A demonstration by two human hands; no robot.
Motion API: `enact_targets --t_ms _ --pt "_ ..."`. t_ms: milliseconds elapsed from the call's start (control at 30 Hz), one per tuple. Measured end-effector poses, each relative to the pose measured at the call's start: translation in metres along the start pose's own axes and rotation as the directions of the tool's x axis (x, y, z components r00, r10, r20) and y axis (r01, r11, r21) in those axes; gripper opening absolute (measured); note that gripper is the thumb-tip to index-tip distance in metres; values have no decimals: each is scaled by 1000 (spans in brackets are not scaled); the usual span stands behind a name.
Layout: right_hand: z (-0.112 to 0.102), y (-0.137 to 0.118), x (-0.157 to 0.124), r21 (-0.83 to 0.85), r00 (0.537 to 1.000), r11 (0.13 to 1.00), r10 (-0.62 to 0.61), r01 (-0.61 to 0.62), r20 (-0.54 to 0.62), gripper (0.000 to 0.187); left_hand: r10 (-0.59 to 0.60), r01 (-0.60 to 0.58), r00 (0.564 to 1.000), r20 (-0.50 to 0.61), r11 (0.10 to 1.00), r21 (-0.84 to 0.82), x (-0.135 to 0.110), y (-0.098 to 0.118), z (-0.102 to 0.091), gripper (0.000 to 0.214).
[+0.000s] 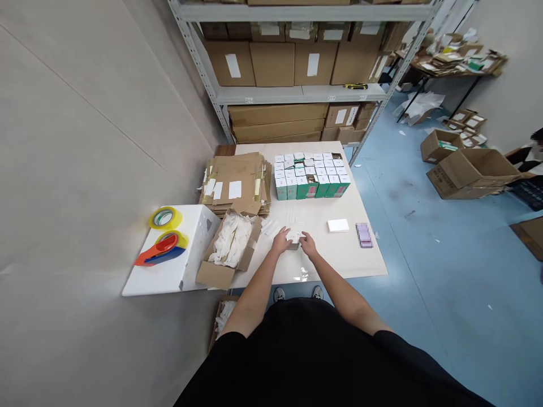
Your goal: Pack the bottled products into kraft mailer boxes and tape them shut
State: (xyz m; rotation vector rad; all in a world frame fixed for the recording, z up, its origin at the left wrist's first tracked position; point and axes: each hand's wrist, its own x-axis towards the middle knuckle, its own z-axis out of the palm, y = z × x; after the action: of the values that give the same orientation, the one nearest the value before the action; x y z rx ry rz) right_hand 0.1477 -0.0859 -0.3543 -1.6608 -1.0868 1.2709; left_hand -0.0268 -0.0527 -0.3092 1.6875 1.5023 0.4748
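Both hands meet at a small white box (293,237) near the front middle of the table (271,271). My left hand (280,241) grips its left side, and my right hand (308,244) has its fingers closed against the right side. The fingers cover part of the box. To the right lies a flat white box (338,226), and farther right a small purple stack (363,235), blurred out. Behind the hands, several green-and-white boxes (311,176) stand in close rows; a few tops look open. Thin clear strips (268,227) lie left of my left hand.
Flattened cardboard (235,175) is piled at the back left. In front of it stands an open carton (250,254) of white packing material. A red-and-blue tape dispenser (163,249) and yellow tape (165,217) rest on a white block. A box-filled shelf (297,93) rises behind the table.
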Motion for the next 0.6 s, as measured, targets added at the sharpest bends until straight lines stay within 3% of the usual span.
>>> enact_targets --t_ms 100,267,467,600 --pt "-3 -10 11 22 994 997 70 -72 84 62 -44 45 999 -26 998 33 -12 -1 10 74" --pt "-2 -16 12 -14 986 1000 17 -15 166 58 -17 33 991 -133 992 124 -19 3 14 53" --pt "0 -7 0 76 977 996 38 -55 210 67 8 -44 995 98 925 376 -5 10 -13 41" --pt "1 -7 -5 95 964 995 13 -39 264 71 1 -74 989 149 871 487 0 16 -22 33"
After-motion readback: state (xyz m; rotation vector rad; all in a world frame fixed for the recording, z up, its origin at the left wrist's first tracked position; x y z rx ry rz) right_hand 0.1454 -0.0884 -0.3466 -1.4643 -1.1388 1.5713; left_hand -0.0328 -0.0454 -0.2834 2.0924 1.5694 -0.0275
